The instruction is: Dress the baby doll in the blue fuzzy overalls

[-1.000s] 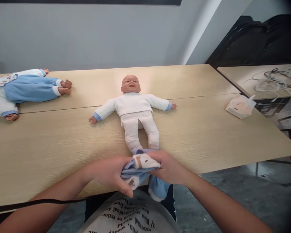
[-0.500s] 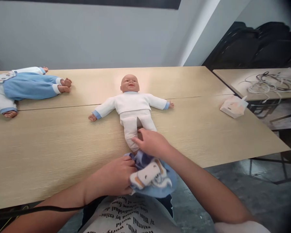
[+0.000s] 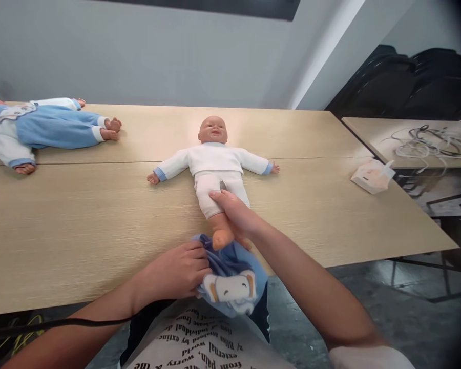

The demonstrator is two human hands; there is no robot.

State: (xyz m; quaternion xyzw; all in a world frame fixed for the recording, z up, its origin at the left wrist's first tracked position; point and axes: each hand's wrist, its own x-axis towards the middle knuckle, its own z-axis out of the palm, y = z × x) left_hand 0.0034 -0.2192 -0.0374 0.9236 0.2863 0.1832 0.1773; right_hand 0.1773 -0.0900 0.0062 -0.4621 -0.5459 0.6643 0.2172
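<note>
Garment of blue cloth (image 3: 253,284) hangs by the pale wooden surface (image 3: 111,220) in the left hand's (image 3: 188,269) closed grip, while the right hand (image 3: 238,213), on it a second ago, clasps the white-clothed doll (image 3: 217,158) by one leg, well apart from a white box (image 3: 371,179).

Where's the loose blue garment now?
In the head view, the loose blue garment is low at centre, by the near edge of the table, gripped by the left hand, near the bare foot of the white-clad doll.
</note>
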